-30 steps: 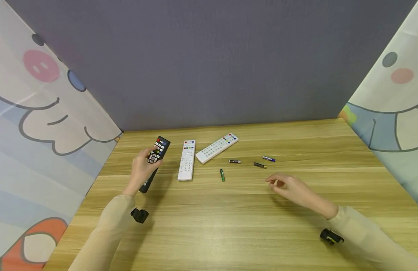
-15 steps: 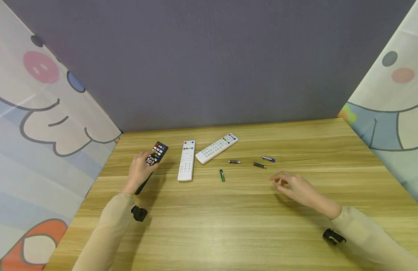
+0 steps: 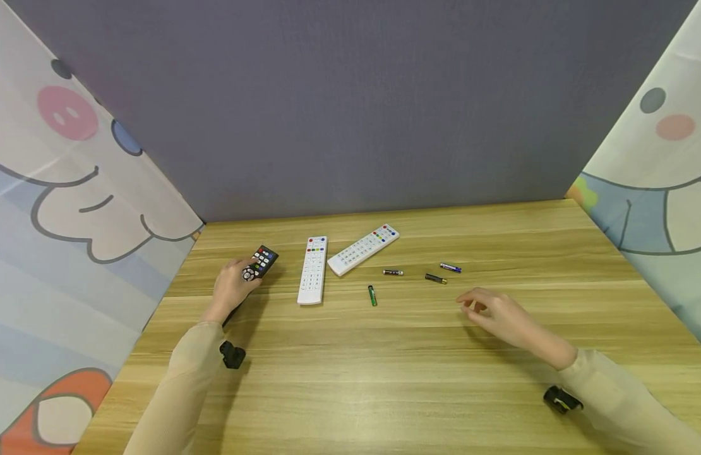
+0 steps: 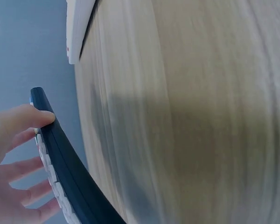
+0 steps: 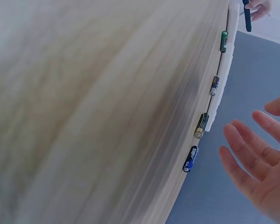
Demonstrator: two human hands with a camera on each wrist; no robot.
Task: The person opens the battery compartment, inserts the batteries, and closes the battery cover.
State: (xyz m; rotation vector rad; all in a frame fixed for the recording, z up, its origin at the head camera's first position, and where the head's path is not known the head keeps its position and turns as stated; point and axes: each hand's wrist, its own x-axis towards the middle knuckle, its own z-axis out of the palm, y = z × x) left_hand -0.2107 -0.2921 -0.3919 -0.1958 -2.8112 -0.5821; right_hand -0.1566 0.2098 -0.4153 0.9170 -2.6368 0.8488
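Here, left grip (image 3: 230,287) pinching black remote (image 3: 263,260), far end jutting beyond, right grip (image 3: 498,317) relaxed

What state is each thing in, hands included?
Black remote: held, buttons up
Left hand: gripping that remote
Right hand: holding nothing
Left white remote: lying buttons up
Slanted white remote: lying buttons up
Green battery: lying loose
Blue battery: lying loose
Silver-ended battery: lying loose
Gold-ended battery: lying loose

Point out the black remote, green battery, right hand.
Black remote (image 3: 264,260), head view, upper button face.
Green battery (image 3: 372,296), head view, middle of casing.
Right hand (image 3: 499,317), head view, back of hand.
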